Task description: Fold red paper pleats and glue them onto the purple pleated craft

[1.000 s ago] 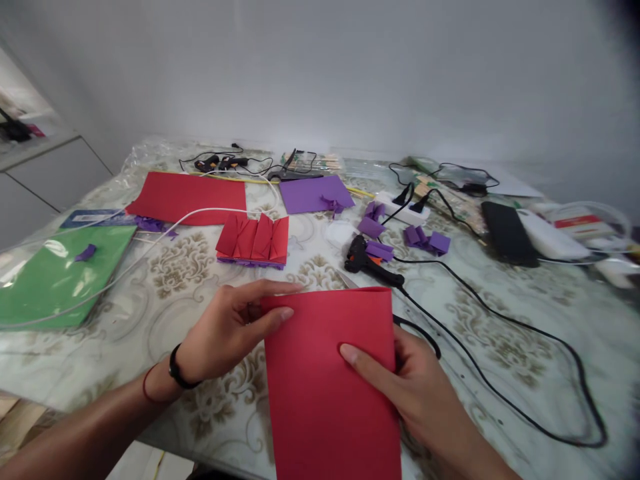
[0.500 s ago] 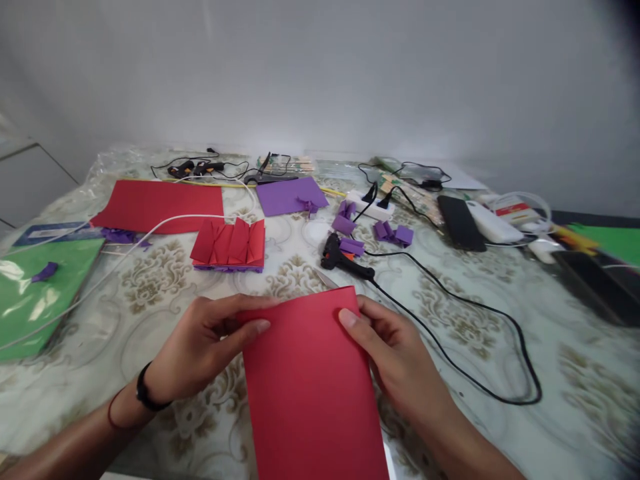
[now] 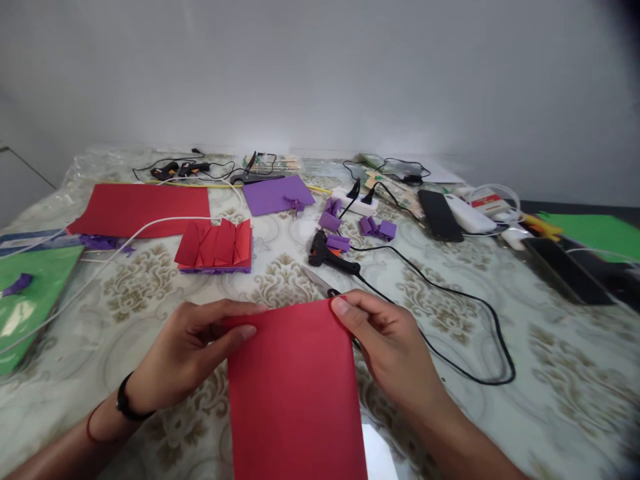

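Note:
Both hands hold a red sheet of paper (image 3: 295,393) by its far corners, its lower part running out of the bottom of the view. My left hand (image 3: 195,353) pinches the far left corner between thumb and fingers. On the far right corner, my right hand (image 3: 385,340) presses its thumb over the top, with the fingers behind. Partly covered by the sheet and the right hand, scissors (image 3: 317,279) lie just beyond. A black glue gun (image 3: 333,255) rests farther back, its cord looping right. Left of it sits a stack of folded red paper (image 3: 215,245) with purple paper underneath.
A red sheet (image 3: 145,208) and purple sheet (image 3: 275,195) lie behind. Folded purple pieces (image 3: 377,229) surround a white power strip (image 3: 355,201). Phones (image 3: 440,215) and cables are at right, a green pack (image 3: 35,293) at left. A white cable (image 3: 145,237) crosses the left side.
The view has shifted, so the table's things appear farther left. My right thumb has moved up to the sheet's far right corner, and more of the scissors shows.

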A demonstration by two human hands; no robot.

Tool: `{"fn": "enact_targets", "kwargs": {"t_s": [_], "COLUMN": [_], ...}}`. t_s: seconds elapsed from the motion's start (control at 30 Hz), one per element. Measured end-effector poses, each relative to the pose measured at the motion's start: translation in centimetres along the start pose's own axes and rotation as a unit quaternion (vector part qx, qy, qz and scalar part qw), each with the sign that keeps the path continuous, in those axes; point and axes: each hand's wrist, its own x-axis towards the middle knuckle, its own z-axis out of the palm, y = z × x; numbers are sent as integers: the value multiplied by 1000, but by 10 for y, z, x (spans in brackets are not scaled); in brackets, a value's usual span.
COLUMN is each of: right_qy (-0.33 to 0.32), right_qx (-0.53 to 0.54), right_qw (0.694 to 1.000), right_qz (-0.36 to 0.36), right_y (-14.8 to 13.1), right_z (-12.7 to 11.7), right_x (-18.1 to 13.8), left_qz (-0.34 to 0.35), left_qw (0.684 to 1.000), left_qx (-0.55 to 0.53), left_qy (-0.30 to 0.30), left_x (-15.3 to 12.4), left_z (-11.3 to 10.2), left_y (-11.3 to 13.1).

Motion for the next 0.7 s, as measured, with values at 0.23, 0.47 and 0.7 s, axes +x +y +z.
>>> {"fn": "enact_targets", "kwargs": {"t_s": [0.23,0.47,0.7], "right_qy": [2,-17,-154], "right_qx": [-35,-71,-199], "right_qw": [998,997,968], "right_qz": [-44,-40,-14], "right_y": [-7,-7,-11], "right_z": [-1,-4,-4], "right_x": [-3,0,7], "left_qz": [21,15,-15], "left_qw": [999,1000,993], "left_qx": [26,23,19], "left_qy": [5,-10,-115], "left_x": [1,6,13], "left_z": [-1,-3,2], "left_y": [1,3,7]}}
